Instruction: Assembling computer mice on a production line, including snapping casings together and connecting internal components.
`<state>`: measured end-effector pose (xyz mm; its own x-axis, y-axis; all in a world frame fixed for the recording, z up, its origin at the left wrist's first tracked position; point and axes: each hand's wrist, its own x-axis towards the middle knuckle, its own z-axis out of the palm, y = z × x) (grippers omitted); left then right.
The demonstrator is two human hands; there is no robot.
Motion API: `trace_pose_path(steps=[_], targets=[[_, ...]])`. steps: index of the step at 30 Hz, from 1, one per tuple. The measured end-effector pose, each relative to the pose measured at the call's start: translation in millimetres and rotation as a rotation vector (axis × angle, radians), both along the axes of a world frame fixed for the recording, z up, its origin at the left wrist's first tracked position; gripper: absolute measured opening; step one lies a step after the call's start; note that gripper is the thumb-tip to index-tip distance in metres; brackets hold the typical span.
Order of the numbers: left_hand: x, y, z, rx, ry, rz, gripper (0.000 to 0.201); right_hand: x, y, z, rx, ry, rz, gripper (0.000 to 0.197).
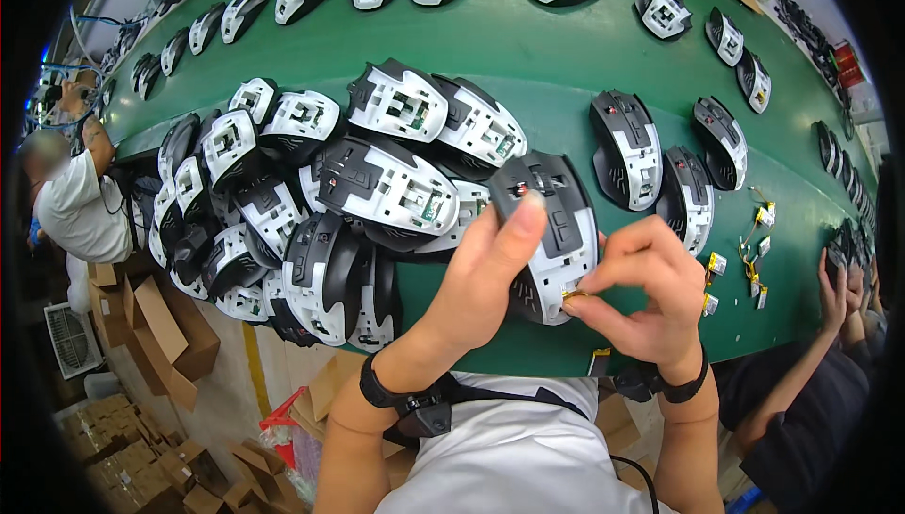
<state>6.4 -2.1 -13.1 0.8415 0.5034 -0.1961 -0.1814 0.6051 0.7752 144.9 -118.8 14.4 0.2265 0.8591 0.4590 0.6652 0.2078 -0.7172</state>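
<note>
- The left hand [490,269] has its grip clamped on a black and white plastic computer mouse shell [556,231]: the thumb lies flat along the shell's upper left edge, and the other fingers are hidden behind it, so the hold is from the shell's left side.
- The mouse shell is lifted off the green desk [528,52], just in front of the person's chest. Its long axis runs from upper left to lower right, slightly tilted, with the narrow black end up and the white end down toward the right hand.
- The right hand [646,293] sits just beside the shell's lower right corner, touching it. Its thumb and forefinger are pinched together on a small yellow-gold part [572,295] pressed against the white lower edge of the shell. What the part is exactly is too small to tell.
- The small part lies at the bottom of the shell, to the right of and below the left hand; the right hand is the nearer one to it.
- The shell looks open on this face: black centre panel with ribs and slots, white side panels, a small red dot near the top.
- To the left on the desk lies a heaped pile of similar black and white mouse shells [311,222]; two more finished-looking mice [627,148] lie just to the right.
- Small yellow-tagged wired parts [754,241] lie scattered on the desk to the right, near another person's arm [830,326].
</note>
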Motion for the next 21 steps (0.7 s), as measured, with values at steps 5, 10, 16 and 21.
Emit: trace_pose_path(steps=[5,10,16,21], targets=[[6.7,-1.7,1.9,-0.032,-0.037,0.013,0.046,-2.9,-3.8,-8.8,0.040,-0.017,-0.064,0.027],[1.4,3.7,-4.3,-0.021,0.024,0.031,0.071,-1.9,-4.7,3.7,0.082,-0.296,0.032,0.029],[3.4,-1.7,-3.9,0.000,-0.029,0.055,0.074,-4.8,-6.1,-8.1,0.216,-0.308,-0.028,0.029],[7.7,-3.5,-8.1,0.011,-0.122,0.156,0.078,-12.7,2.3,-16.4,0.288,-0.317,-0.148,0.027]])
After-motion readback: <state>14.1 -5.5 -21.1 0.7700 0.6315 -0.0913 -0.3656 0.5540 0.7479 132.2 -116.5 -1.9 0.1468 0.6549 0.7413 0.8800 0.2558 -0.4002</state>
